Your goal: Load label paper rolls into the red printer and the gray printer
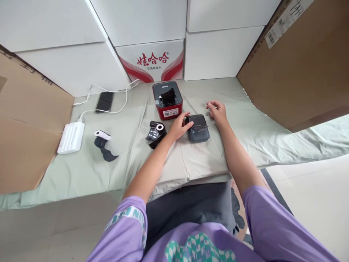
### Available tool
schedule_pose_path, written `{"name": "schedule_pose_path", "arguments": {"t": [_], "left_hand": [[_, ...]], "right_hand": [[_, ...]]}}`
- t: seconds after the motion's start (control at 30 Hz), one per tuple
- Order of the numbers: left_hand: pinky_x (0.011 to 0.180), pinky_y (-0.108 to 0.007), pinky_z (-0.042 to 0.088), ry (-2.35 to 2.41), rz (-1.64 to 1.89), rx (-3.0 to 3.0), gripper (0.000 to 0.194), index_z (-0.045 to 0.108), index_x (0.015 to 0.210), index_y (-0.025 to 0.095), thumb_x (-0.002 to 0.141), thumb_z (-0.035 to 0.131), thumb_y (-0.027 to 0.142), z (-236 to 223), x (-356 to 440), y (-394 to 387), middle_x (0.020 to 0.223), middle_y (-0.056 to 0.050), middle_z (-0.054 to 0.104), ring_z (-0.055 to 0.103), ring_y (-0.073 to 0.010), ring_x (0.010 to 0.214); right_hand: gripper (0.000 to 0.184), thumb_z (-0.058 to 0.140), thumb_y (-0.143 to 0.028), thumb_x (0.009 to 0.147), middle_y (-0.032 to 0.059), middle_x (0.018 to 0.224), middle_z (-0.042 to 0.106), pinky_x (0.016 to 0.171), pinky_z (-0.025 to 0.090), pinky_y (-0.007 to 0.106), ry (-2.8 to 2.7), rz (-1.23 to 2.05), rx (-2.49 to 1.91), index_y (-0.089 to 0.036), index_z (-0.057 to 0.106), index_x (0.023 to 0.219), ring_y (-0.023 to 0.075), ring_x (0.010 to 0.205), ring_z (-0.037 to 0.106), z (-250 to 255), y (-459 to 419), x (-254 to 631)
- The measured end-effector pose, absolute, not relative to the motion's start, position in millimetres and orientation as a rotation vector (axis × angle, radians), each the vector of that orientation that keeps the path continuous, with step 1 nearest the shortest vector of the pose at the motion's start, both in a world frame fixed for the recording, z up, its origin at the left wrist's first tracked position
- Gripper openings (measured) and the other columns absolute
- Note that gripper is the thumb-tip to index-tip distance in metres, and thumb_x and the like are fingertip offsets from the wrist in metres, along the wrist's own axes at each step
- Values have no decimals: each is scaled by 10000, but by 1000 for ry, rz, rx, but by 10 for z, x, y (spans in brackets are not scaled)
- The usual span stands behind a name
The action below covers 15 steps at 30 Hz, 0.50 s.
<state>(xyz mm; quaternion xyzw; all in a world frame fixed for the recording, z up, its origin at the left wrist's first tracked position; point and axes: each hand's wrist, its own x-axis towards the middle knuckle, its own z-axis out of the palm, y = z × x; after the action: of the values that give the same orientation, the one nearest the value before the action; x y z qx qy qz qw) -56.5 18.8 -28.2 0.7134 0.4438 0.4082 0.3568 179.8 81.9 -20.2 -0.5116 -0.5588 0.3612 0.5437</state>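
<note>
My left hand [181, 126] rests against the left side of a small dark grey label printer [198, 135], thumb on its top and fingers around its back left corner. A dark strip of film [201, 128] sticks out of the printer's top. To the right of the printer, my right hand [217, 112] is held just over the cloth with its fingers curled and thumb and forefinger close together. Whether anything small is in them cannot be made out. Behind the printer stands a red and black box-shaped device [169, 105] with a crumpled black piece [168, 95] on top.
Left of my left hand lies a black film roll with a white core [158, 134]. Farther left are another roll [104, 143], a white power strip [71, 138] with a cable, and a black phone [105, 102]. Cartons [297, 69] and white boxes [152, 22] enclose the cloth-covered table [174, 163].
</note>
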Motion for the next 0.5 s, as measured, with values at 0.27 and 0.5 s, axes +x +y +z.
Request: {"name": "schedule_pose_path", "arguments": {"t": [0.27, 0.5], "left_hand": [[879, -389, 574, 1109, 1031, 1931, 573, 549, 1422, 196, 908, 696, 402, -274, -579, 172, 1377, -142, 653, 668, -202, 900], [1177, -513, 420, 1024, 946, 2115, 710, 474, 1523, 168, 988, 512, 633, -242, -648, 148, 1507, -199, 541, 523, -345, 1376]], "right_hand": [[405, 750, -601, 723, -1, 737, 649, 374, 271, 233, -1269, 939, -1237, -225, 643, 829, 67, 444, 355, -183, 844, 1802], [389, 741, -586, 709, 4, 730, 641, 379, 257, 244, -1254, 971, -1243, -229, 639, 823, 74, 445, 363, -185, 864, 1816]]}}
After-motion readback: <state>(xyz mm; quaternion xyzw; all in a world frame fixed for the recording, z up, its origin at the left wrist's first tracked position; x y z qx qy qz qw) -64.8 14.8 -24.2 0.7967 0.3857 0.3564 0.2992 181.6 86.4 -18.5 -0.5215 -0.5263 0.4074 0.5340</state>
